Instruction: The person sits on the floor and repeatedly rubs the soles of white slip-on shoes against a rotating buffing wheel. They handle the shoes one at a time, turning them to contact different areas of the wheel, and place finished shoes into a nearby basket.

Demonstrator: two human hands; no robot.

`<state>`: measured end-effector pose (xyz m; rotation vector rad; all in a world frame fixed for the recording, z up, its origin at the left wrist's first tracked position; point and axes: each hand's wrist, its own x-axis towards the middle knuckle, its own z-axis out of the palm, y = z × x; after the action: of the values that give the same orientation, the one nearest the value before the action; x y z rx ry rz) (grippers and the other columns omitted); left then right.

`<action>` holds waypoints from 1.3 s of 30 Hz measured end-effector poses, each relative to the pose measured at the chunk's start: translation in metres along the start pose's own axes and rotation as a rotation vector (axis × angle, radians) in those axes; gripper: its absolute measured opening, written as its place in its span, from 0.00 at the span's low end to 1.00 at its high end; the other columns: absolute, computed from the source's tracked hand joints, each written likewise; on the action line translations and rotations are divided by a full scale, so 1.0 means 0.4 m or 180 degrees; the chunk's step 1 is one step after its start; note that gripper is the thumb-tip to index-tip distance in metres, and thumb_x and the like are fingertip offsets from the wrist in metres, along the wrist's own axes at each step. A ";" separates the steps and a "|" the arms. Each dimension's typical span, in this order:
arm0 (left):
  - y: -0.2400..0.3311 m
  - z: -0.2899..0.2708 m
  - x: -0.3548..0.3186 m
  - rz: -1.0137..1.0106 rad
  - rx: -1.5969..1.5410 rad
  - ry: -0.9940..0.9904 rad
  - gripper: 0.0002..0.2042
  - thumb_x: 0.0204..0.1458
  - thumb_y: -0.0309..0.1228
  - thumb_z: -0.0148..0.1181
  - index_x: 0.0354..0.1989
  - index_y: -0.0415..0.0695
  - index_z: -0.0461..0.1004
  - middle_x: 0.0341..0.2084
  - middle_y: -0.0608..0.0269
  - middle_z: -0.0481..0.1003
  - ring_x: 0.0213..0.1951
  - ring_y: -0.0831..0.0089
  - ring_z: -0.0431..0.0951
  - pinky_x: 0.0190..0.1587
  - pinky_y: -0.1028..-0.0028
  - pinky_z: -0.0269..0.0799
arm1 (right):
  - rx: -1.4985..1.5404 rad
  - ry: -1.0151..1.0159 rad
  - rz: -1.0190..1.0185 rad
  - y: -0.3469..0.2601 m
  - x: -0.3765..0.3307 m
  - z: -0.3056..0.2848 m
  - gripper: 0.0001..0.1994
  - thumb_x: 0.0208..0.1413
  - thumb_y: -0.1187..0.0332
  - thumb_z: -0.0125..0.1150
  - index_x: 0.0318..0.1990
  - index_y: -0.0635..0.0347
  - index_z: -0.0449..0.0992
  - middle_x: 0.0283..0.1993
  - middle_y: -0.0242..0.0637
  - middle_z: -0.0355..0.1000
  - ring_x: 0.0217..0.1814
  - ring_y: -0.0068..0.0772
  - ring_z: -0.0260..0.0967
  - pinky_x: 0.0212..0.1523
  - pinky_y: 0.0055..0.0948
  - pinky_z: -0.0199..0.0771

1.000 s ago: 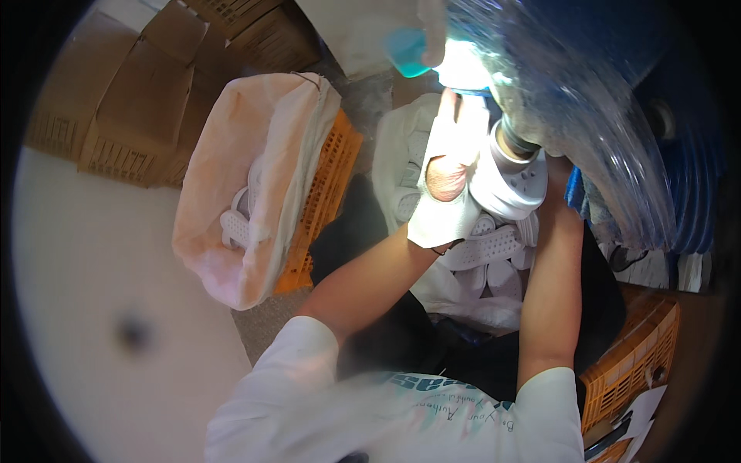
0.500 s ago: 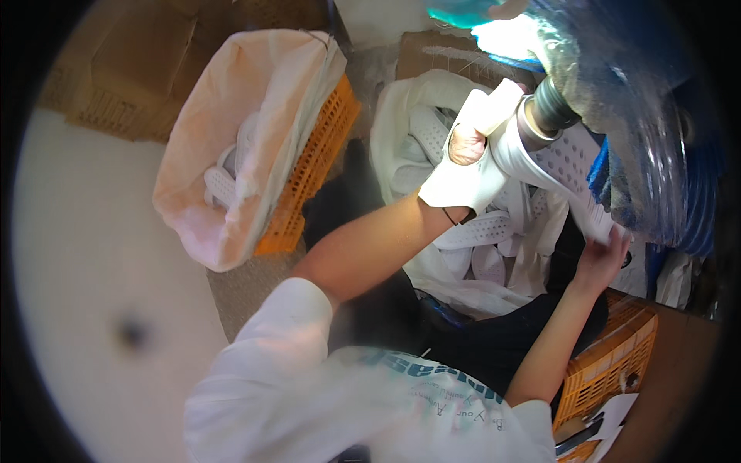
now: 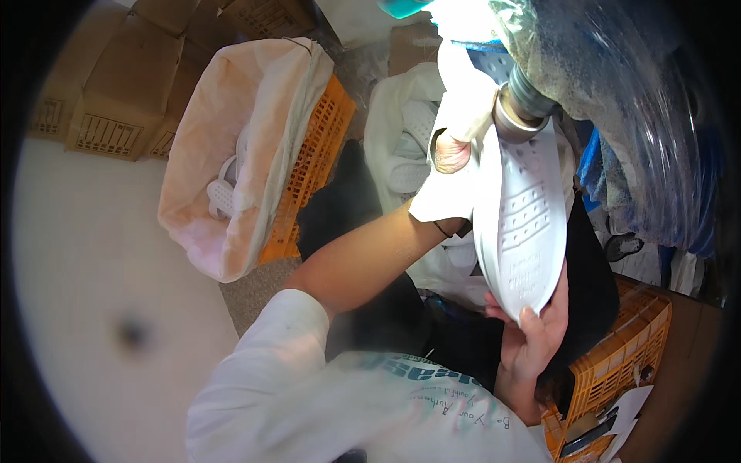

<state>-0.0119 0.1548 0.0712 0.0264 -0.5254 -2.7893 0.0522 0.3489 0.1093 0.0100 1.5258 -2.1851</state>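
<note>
A white moulded foam clog point(image 3: 521, 224), patterned with small bumps and dents, is held lengthwise between my hands. My left hand point(image 3: 455, 158), partly covered in white cloth with the thumb bare, grips its far left side. At the near rounded end, the fingers and thumb of my right hand point(image 3: 534, 332) close on its edge. A dark ribbed round machine head point(image 3: 525, 108) lies over the clog's far part, close to my left hand. Whether it touches the clog I cannot tell. Below, more white clogs point(image 3: 417, 119) lie in a white-lined container point(image 3: 386, 85).
At left stands an orange crate point(image 3: 320, 147) with a pale liner holding a few white pieces point(image 3: 224, 197). Cardboard boxes point(image 3: 127, 73) are behind it. Clear plastic sheeting point(image 3: 617, 100) hangs at the upper right. Another orange crate point(image 3: 625, 339) is at lower right.
The clog has turned so its patterned face shows. My right hand has moved left and nearer, now gripping the near end. My left hand has shifted slightly left, still gripping.
</note>
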 end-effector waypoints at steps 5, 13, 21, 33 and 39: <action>0.023 -0.016 0.033 0.0107 0.0025 0.0021 0.20 0.54 0.31 0.57 0.53 0.34 0.67 0.49 0.53 0.73 0.51 0.67 0.75 0.56 0.69 0.70 | 0.0105 -0.0182 0.0053 -0.030 0.098 0.043 0.43 0.43 0.71 0.50 0.68 0.78 0.40 0.51 0.64 0.69 0.37 0.50 0.79 0.35 0.31 0.85; 0.073 -0.042 0.124 0.0448 0.0053 0.0383 0.20 0.55 0.31 0.56 0.54 0.34 0.67 0.49 0.53 0.73 0.51 0.66 0.75 0.56 0.68 0.70 | 0.0492 -0.0467 -0.0216 -0.032 0.263 0.045 0.26 0.57 0.70 0.49 0.58 0.84 0.57 0.44 0.64 0.72 0.38 0.55 0.79 0.35 0.35 0.86; 0.128 -0.092 0.145 0.0608 0.0061 0.0740 0.20 0.56 0.32 0.56 0.54 0.34 0.67 0.50 0.53 0.73 0.51 0.66 0.75 0.56 0.68 0.70 | 0.1038 -0.1225 -0.0360 0.020 0.388 0.030 0.21 0.51 0.84 0.59 0.54 0.73 0.67 0.43 0.58 0.75 0.40 0.60 0.78 0.37 0.37 0.87; 0.146 -0.110 0.135 0.0654 0.0039 0.1024 0.20 0.58 0.32 0.55 0.55 0.34 0.66 0.50 0.52 0.73 0.51 0.65 0.75 0.57 0.67 0.71 | 0.0559 -0.0925 -0.0438 0.024 0.361 0.112 0.19 0.50 0.84 0.61 0.52 0.78 0.70 0.40 0.55 0.77 0.39 0.51 0.79 0.36 0.31 0.86; 0.127 -0.161 0.108 0.0552 0.0739 0.1277 0.20 0.59 0.40 0.55 0.53 0.38 0.69 0.46 0.56 0.75 0.47 0.67 0.76 0.51 0.67 0.74 | 0.0324 -0.1029 -0.0415 0.053 0.266 0.114 0.35 0.58 0.65 0.62 0.66 0.73 0.52 0.54 0.53 0.69 0.43 0.50 0.78 0.35 0.31 0.84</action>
<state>-0.0337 0.0744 0.0309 0.5496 -0.7021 -2.4480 -0.0224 0.2631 0.0793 -0.4007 1.2646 -2.2308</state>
